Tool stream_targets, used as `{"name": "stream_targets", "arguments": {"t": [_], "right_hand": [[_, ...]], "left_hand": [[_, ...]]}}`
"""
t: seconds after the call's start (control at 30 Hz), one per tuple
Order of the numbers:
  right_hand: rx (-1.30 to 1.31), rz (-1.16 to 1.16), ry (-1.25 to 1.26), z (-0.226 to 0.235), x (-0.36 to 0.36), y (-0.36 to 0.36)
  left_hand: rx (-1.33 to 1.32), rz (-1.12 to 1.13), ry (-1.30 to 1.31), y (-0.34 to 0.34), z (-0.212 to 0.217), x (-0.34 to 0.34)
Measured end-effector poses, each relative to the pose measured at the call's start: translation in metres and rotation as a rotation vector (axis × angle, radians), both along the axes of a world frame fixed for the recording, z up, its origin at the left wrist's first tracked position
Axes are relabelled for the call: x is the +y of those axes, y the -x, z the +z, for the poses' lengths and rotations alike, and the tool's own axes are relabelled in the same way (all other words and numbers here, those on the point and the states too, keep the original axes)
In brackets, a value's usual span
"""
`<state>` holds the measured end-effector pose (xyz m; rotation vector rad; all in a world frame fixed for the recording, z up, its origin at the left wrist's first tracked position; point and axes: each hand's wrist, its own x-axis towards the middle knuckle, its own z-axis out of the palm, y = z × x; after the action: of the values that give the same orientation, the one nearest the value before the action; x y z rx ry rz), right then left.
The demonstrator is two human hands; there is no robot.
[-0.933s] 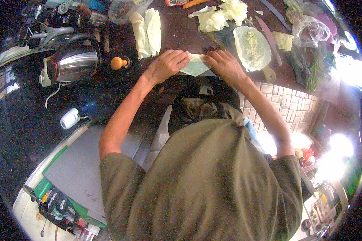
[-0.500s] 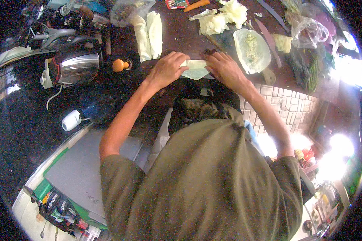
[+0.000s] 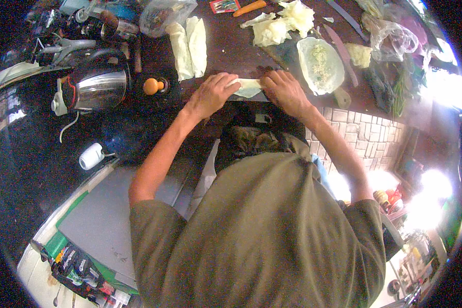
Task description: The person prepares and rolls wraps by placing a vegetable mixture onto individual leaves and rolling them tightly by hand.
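A: What are the 2 hands doing?

B: Both press down on a pale green cabbage leaf (image 3: 249, 87) lying at the near edge of the dark counter (image 3: 226, 51). The left hand (image 3: 213, 95) covers its left end, fingers curled over and closed down on it. The right hand (image 3: 285, 91) grips the right end the same way. Only the middle of the leaf shows between them.

A: Why hold it at both ends?

B: My guess is it keeps the leaf tucked tight as a roll. I can't tell whether any filling sits inside; the hands hide too much.

A: And the things around?

B: 2 finished rolls (image 3: 190, 46) lie side by side further back on the left, clear of the hands. A pale bowl (image 3: 321, 64) with chopped filling stands just right of the right hand, within easy reach. Loose cabbage leaves (image 3: 277, 23) are heaped behind, with a carrot (image 3: 249, 7) near the far edge. A knife (image 3: 339, 51) lies beside the bowl.

A: The left side?

B: A steel kettle (image 3: 97, 87) stands well apart from the leaf, and an orange round thing, maybe an egg (image 3: 151, 86), sits in a small dark cup between the kettle and the left hand.

A: The room?

B: A crowded dark worktop, a pale brick-patterned front (image 3: 364, 128) below it on the right, and strong glare low on the right.
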<state>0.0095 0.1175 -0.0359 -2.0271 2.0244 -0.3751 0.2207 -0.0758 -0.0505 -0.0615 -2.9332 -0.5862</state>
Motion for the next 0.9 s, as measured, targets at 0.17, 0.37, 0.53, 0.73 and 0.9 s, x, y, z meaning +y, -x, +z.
{"name": "stream_targets", "arguments": {"t": [0.17,0.37,0.53,0.73,0.9], "right_hand": [[-0.033,-0.022,0.125,-0.01,0.015,-0.009],[-0.059,-0.054,0.17,-0.008,0.019,-0.012],[-0.194,-0.155,0.088,-0.011,0.015,-0.016],[-0.089,-0.073,0.174,-0.009,-0.002,0.001],[-0.033,0.012,0.176,-0.015,-0.007,0.01]], "left_hand": [[0.07,-0.037,0.106,-0.013,-0.006,0.009],[0.109,0.001,0.072,-0.017,-0.003,0.013],[0.095,0.13,-0.045,-0.009,-0.005,0.02],[0.068,0.108,0.027,0.013,0.004,-0.003],[0.024,0.059,0.017,0.008,0.0,-0.016]]}}
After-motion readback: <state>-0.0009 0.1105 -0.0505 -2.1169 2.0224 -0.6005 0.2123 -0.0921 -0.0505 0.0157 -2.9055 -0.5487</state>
